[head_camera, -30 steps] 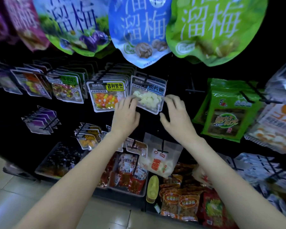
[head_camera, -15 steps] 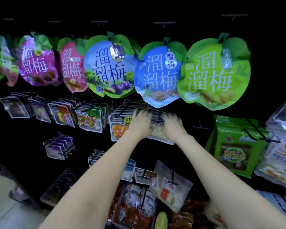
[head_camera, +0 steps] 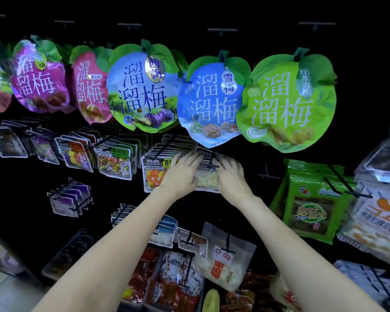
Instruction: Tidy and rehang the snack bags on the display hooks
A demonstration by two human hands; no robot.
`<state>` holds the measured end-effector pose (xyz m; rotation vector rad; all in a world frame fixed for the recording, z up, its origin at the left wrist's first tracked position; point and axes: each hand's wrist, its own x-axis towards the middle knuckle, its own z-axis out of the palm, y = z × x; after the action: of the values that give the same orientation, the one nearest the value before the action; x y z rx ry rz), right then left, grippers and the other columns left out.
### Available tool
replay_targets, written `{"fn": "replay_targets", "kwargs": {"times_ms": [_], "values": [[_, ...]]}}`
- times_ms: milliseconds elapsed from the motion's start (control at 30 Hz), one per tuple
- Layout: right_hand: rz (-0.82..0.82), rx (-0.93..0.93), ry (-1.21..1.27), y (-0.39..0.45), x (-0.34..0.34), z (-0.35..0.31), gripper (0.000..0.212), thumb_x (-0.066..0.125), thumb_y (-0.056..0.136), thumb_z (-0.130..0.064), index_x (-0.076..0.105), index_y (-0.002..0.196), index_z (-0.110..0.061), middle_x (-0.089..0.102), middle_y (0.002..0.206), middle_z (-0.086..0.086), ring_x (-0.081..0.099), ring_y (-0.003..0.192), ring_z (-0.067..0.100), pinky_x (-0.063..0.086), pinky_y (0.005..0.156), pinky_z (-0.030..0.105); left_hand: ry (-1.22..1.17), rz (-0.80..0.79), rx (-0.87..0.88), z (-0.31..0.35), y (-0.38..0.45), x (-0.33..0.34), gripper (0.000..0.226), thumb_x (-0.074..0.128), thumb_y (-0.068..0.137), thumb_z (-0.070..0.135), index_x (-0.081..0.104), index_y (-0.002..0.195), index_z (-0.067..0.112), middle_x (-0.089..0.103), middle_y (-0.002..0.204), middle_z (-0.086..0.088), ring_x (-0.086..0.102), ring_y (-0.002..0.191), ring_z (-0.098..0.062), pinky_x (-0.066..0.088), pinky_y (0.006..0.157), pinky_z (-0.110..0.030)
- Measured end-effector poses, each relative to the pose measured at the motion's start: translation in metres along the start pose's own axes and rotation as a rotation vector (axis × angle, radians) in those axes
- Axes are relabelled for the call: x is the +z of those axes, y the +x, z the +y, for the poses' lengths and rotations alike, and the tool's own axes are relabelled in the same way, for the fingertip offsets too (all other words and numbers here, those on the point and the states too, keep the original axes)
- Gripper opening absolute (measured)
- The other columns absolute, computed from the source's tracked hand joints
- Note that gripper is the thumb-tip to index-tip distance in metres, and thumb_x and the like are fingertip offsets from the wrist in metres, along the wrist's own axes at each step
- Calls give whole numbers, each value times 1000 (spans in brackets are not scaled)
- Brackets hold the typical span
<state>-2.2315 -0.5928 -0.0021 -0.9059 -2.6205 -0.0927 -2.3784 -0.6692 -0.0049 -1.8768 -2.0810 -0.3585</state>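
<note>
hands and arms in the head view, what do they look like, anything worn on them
Both forearms are bare up to the frame edge: no sleeves, gloves or watch show. No ring or bracelet is visible on the left hand or right hand. Nails are hard to see from here.

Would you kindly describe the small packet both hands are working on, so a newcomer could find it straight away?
Find the big blue apple-shaped bag in the top row, between a green-rimmed one and a lime-green one. Directly beneath it hangs a small clear packet of pale yellow pieces, flanked by the left hand and right hand. Its left neighbour holds orange and white balls instead.
</note>
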Motion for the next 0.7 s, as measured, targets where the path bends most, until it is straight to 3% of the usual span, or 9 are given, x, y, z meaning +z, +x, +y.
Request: {"fn": "replay_targets", "kwargs": {"times_ms": [233, 367, 500, 700], "values": [[8, 26, 52, -6, -5, -6, 52, 39, 92, -9, 30, 143, -14, 31, 147, 5, 28, 131, 27, 17, 108, 37, -97, 101, 34, 3, 0, 4, 60, 42, 78, 15, 44, 136, 3, 44, 142, -13, 38, 134, -27, 5, 112, -38], [26, 45, 98, -2, -2, -6, 51, 40, 88, -5, 37, 139, -13, 37, 145, 6, 32, 130, 27, 19, 110, 37, -62, 118, 46, 1, -1, 10, 59, 40, 74, 18, 53, 129, 1, 55, 132, -14, 48, 126, -29, 21, 110, -47], [145, 192, 311, 18, -6, 3, 45, 34, 82, -10, 54, 121, -5, 57, 119, 18, 51, 110, 37, 38, 96, 43, -63, 112, 13, 3, 1, 12, 66, 26, 77, 25, 45, 135, 0, 47, 139, -14, 39, 134, -29, 11, 113, -47], [-34, 309, 365, 37, -11, 6, 26, 37, 93, -9, 55, 106, 2, 54, 116, 24, 51, 107, 40, 40, 88, 41, -61, 98, -7, 6, 2, 14, 65, 39, 81, 20, 30, 144, 4, 30, 151, -10, 21, 142, -23, -3, 115, -42]]}}
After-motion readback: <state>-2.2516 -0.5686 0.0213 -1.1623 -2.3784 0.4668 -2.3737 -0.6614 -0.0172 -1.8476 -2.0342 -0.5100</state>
